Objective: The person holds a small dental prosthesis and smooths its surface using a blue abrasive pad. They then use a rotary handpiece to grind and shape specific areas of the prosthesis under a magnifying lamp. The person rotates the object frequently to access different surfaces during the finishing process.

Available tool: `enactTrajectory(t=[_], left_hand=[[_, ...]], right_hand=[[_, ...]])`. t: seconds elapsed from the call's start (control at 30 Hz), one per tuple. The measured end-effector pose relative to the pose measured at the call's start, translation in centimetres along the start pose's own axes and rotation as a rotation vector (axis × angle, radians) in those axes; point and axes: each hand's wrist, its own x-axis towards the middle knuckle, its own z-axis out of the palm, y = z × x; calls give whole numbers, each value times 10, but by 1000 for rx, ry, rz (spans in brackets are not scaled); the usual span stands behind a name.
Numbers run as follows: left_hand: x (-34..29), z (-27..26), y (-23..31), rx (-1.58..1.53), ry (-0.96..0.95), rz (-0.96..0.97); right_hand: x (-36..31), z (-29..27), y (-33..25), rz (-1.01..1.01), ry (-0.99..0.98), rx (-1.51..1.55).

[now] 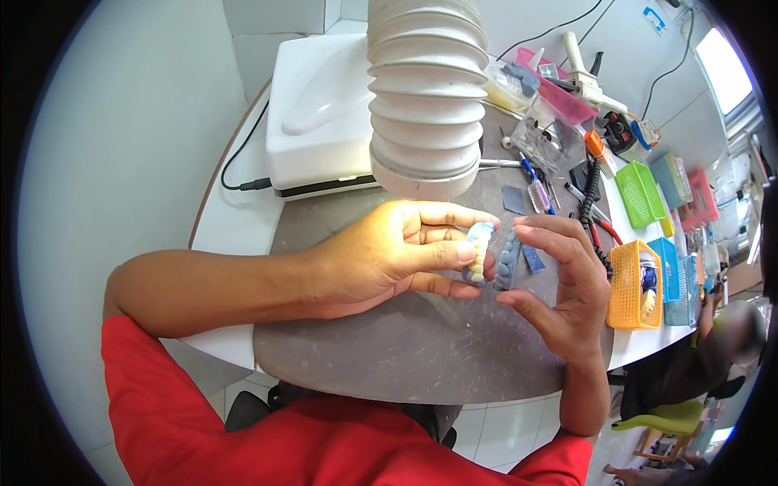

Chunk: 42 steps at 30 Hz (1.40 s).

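My left hand (pixel 387 249) is closed around a small dental model (pixel 479 251) with cream teeth and light blue parts, gripped between thumb and fingers. A blue-grey dental model (pixel 507 261) with a row of teeth is pinched between the thumb and fingers of my right hand (pixel 570 285). Both models are held up side by side over the grey work surface (pixel 365 356), with a narrow gap between them. My fingers hide parts of each model.
A ribbed white hose (pixel 425 97) hangs above my hands, beside a white machine (pixel 320 113). To the right lie abrasive sheets (pixel 513 199), a brush (pixel 538 196), pens and a coiled cord. Beyond them stand an orange basket (pixel 624 296) and a green basket (pixel 638 194). Another person sits far right.
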Motion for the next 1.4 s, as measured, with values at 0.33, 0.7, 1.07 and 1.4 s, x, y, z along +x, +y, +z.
enactTrajectory(t=[0.33, 0.7, 1.07, 1.4], left_hand=[[-1, 3, 4, 1, 22, -38], [-1, 3, 5, -7, 43, -35], [-1, 1, 1, 35, 82, 17], [-2, 3, 1, 44, 132, 32]], right_hand=[[2, 2, 0, -33, -41, 16], [2, 1, -2, -2, -76, -16], [0, 6, -6, 62, -97, 69], [-5, 14, 2, 191, -16, 282]])
